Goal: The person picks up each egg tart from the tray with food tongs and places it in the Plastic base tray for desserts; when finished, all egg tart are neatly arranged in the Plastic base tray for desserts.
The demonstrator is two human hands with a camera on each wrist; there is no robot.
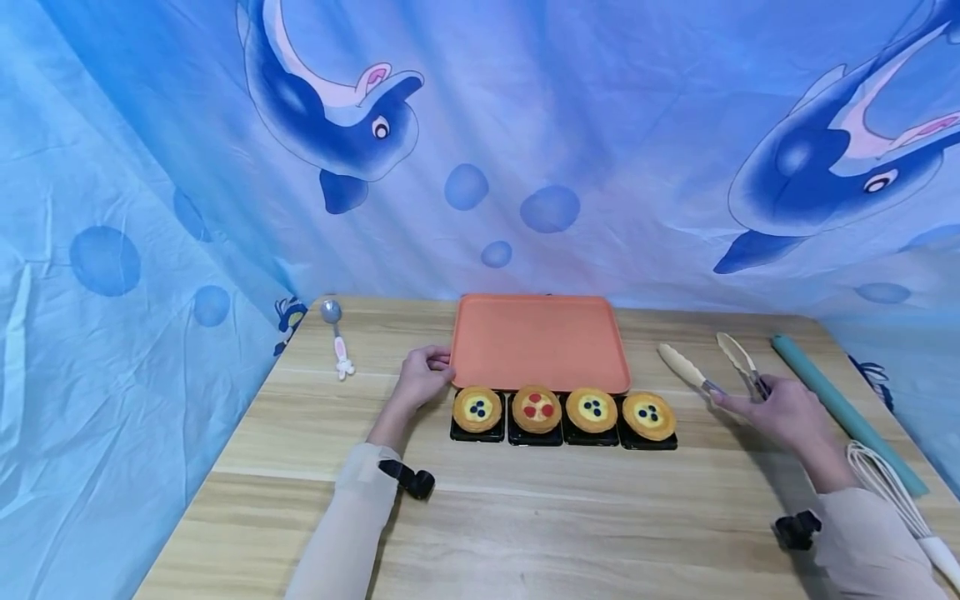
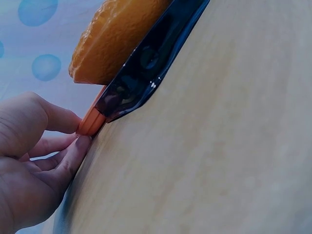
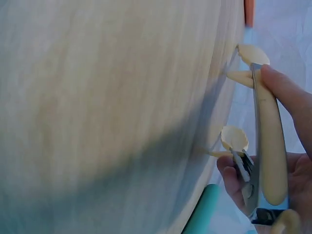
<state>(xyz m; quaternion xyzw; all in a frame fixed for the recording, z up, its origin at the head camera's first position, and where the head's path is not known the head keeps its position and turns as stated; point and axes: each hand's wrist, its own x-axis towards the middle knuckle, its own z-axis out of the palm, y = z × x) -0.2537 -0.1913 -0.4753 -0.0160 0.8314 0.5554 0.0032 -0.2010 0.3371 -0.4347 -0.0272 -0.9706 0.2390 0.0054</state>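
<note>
My left hand [image 1: 423,379] pinches the near left part of the orange tray's rim; the left wrist view shows thumb and fingers on the tray edge [image 2: 91,122]. The tray [image 1: 538,342] lies flat at the back of the table. Along its near side stand several tarts in a row on black square holders, one tart [image 1: 536,409] topped with red pieces, the others with dark blue dots. My right hand [image 1: 787,412] holds a pair of tongs [image 3: 270,146] with cream tips, its two arms spread apart and pointing away from me. Nothing is between the tips.
A teal rolling pin [image 1: 847,408] lies along the table's right side, with a white whisk [image 1: 888,487] beside my right forearm. At the back left is a spoon [image 1: 339,337] with a rabbit-shaped handle. A blue dolphin-print curtain [image 1: 517,125] surrounds the table.
</note>
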